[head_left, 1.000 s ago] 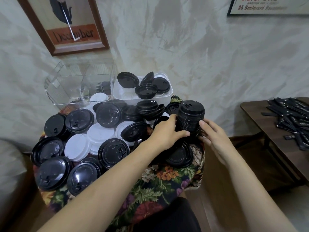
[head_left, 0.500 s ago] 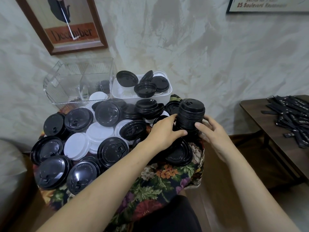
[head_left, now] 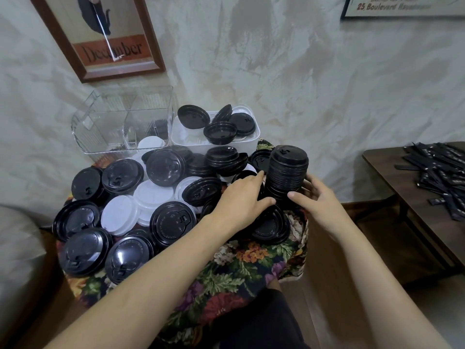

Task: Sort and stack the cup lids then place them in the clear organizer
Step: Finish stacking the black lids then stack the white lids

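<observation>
As left hand, right hand clasp, stack

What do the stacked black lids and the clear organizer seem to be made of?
Stack of black lids: likely thin moulded plastic, slightly glossy; fine nested rims show. Clear organizer: likely rigid transparent plastic, glossy; the wall shows through it.

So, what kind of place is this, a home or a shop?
Probably a room in a home or a small café, though I cannot be sure. A framed poster hangs on the plastered wall, and a floral cloth lies under a stack of black lids and many loose ones.
</observation>
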Demonstrator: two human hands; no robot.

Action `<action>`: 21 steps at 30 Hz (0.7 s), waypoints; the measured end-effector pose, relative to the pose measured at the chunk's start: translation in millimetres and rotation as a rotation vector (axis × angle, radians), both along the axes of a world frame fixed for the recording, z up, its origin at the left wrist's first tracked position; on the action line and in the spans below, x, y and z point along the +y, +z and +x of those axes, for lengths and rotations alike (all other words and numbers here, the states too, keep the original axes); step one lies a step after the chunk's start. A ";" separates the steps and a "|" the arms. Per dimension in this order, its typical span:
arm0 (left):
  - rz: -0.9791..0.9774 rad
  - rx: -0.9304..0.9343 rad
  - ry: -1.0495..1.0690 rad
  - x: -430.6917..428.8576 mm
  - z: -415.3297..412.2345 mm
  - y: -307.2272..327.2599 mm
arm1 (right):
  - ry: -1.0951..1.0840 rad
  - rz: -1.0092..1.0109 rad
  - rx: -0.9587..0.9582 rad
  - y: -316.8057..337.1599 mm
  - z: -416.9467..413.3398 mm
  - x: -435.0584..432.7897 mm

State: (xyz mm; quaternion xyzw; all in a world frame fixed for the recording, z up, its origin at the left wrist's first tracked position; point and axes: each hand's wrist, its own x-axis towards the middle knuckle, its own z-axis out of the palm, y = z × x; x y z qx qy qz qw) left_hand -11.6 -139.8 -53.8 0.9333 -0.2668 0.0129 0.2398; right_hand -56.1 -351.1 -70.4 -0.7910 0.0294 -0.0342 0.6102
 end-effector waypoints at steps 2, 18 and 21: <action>0.041 -0.043 -0.007 2.5 -3.6 -2.3 | 0.014 -0.087 0.002 -0.4 -2.3 -0.2; 0.320 -0.452 -0.018 34.8 -44.0 -23.4 | 0.062 -1.170 0.094 3.7 -52.0 20.3; 0.316 -0.475 0.002 43.2 -53.1 -24.6 | 0.084 -1.196 0.097 4.7 -60.1 30.0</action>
